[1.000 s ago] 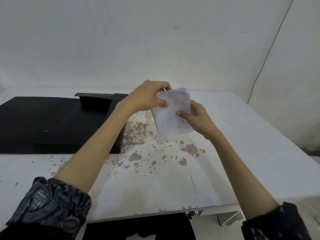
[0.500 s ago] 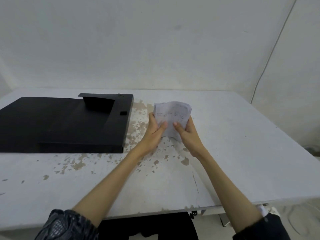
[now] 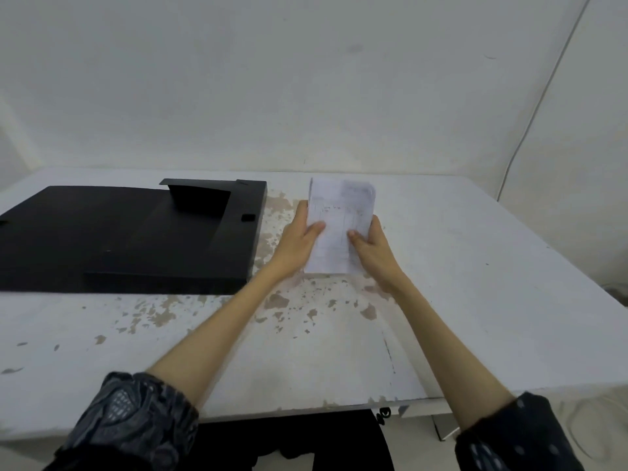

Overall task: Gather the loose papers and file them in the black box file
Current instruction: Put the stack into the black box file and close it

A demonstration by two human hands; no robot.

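Since a second ago you've lowered the white printed paper stack [image 3: 339, 229] upright onto the table, left hand [image 3: 299, 241] and right hand [image 3: 370, 248] gripping it beside the open black box file [image 3: 136, 232]; tap edges square first.

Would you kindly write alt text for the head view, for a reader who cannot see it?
Two hands, left and right, hold a stack of papers upright, its lower edge on or just above a worn white table. An open black box file lies flat to the left of the papers, before a plain white wall.
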